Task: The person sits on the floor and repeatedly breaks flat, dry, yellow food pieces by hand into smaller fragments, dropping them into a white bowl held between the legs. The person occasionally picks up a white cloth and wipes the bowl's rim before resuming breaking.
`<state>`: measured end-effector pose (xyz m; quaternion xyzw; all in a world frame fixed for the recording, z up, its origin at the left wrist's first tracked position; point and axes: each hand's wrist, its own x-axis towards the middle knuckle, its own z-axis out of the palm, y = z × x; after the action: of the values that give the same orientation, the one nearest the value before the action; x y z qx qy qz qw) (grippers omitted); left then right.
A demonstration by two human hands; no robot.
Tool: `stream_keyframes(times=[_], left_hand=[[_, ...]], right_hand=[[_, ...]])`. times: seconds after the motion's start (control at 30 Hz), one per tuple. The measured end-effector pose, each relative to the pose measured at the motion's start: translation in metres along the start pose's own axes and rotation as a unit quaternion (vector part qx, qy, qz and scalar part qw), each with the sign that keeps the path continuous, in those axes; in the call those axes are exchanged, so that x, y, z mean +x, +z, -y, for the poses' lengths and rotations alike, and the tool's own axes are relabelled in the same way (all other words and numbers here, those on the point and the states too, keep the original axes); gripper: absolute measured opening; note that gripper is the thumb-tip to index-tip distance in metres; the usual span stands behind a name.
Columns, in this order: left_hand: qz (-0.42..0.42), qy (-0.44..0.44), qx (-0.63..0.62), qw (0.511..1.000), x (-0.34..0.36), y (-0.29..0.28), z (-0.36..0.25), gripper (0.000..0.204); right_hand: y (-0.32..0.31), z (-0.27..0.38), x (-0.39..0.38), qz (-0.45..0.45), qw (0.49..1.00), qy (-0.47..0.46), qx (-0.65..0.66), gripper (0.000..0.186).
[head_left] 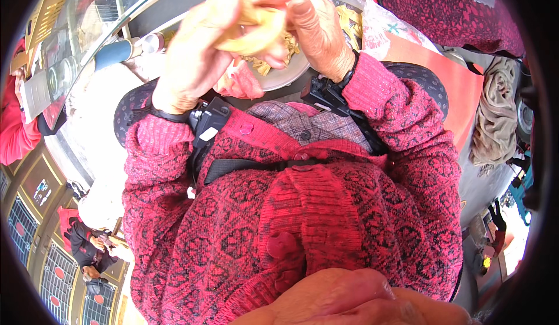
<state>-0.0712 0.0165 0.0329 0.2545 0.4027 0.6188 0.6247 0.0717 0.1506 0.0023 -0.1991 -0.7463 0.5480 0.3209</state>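
One yellow piece [260, 33] blurs in the left hand [202, 41]'s clasp, right hand [321, 29]'s hold unclear.

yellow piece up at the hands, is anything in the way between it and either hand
Nothing visible does: the blurred yellow piece is between the left hand and the right hand, though blur hides exact contact. The pale bowl of yellowish strips lies below.

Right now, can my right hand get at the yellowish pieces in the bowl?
Probably yes: your right hand is nearby and the yellowish pieces lie in an open bowl, though the blurred yellow piece at your left hand may hinder it.
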Motion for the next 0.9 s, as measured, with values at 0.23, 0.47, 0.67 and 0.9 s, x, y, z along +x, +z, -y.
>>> stream_keyframes(times=[0.23, 0.47, 0.67, 0.9], left_hand=[[-0.130, 0.049, -0.120, 0.983, -0.006, -0.017, -0.032, 0.061], [-0.303, 0.015, 0.271, 0.913, -0.001, 0.005, -0.017, 0.020], [-0.267, 0.062, 0.264, 0.925, 0.000, -0.002, -0.018, 0.017], [-0.235, 0.167, 0.070, 0.955, -0.012, -0.021, -0.035, 0.009]], right_hand=[[-0.042, -0.030, -0.001, 0.050, 0.998, 0.028, 0.008, 0.022], [-0.034, -0.037, 0.004, 0.163, 0.978, 0.127, 0.027, 0.024], [-0.013, -0.013, 0.008, 0.263, 0.958, 0.106, 0.035, 0.031], [-0.021, 0.025, 0.033, 0.246, 0.966, -0.065, -0.042, 0.034]])
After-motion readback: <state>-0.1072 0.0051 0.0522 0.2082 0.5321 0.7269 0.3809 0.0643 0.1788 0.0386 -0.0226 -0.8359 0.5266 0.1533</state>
